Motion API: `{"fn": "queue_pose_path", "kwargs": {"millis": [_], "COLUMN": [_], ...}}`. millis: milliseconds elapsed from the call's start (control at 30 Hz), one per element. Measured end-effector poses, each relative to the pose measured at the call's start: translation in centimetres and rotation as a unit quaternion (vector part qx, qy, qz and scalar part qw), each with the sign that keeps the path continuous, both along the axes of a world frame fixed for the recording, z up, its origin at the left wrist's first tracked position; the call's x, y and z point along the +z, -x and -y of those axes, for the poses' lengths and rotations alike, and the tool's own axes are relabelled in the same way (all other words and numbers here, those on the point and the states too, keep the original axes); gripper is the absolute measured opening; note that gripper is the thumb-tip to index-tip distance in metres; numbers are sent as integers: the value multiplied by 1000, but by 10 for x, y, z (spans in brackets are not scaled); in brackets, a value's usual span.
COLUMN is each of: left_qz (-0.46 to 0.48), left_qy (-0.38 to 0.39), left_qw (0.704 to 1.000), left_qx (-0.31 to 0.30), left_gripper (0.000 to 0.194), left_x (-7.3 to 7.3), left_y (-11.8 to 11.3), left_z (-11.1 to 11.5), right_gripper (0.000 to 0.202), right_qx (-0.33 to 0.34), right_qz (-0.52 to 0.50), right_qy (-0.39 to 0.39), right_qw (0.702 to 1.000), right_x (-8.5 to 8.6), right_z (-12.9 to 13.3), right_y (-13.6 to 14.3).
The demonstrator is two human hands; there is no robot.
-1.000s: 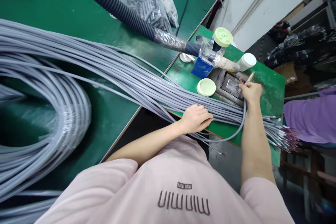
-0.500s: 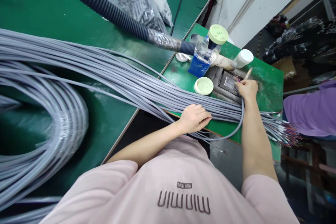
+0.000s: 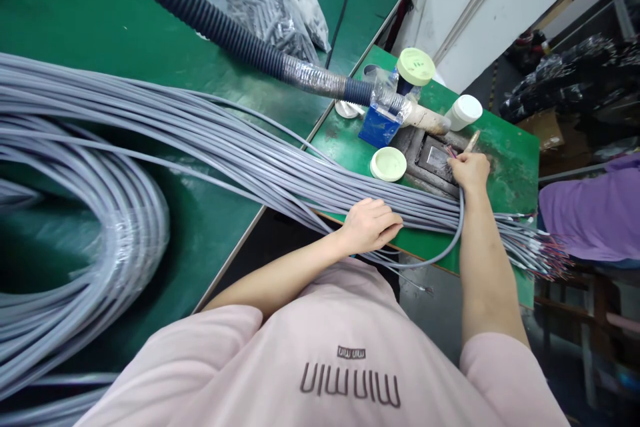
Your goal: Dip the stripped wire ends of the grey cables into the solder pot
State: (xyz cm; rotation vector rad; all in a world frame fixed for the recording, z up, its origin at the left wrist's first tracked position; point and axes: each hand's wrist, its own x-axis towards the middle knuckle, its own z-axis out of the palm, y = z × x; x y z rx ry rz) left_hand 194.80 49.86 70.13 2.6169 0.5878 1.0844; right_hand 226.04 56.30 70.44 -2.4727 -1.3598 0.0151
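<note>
Pinched in my right hand (image 3: 471, 171) is the end of a grey cable (image 3: 453, 247), which loops down below the wrist and back to the left. Its thin coloured wires (image 3: 451, 151) stick out past my fingertips over a solder pot (image 3: 438, 159) with a shiny metal surface. Whether the wire tips touch the metal is too small to tell. My left hand (image 3: 371, 224) lies with curled fingers at the near edge of a thick bundle of grey cables (image 3: 280, 160). Anything inside its fingers is hidden.
A ribbed exhaust hose (image 3: 240, 33) ends beside the pot, near a blue box (image 3: 379, 125). Around stand a pale green lid (image 3: 389, 164), a green-lidded container (image 3: 416, 67) and a white jar (image 3: 465, 111). Stripped cable ends (image 3: 543, 253) lie at right, near a person in purple (image 3: 590, 207).
Almost nothing differs. The right hand and the wires it holds have shifted very slightly at the pot; the left hand stays in place.
</note>
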Motion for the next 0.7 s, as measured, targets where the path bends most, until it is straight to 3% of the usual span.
{"fn": "queue_pose_path", "kwargs": {"millis": [433,700], "left_qz": [-5,-4], "left_qy": [-5,-2], "left_qw": [1000,1000], "left_qx": [2,1], "left_gripper": [18,18], "left_x": [-2,-3], "left_y": [0,0], "left_z": [-1,-1], "right_gripper": [31,31], "right_qx": [3,4], "right_qz": [-24,0], "right_qy": [-29,0], "right_qw": [999,1000], "right_x": [4,0], "right_z": [1,-1], "right_y": [2,0]}}
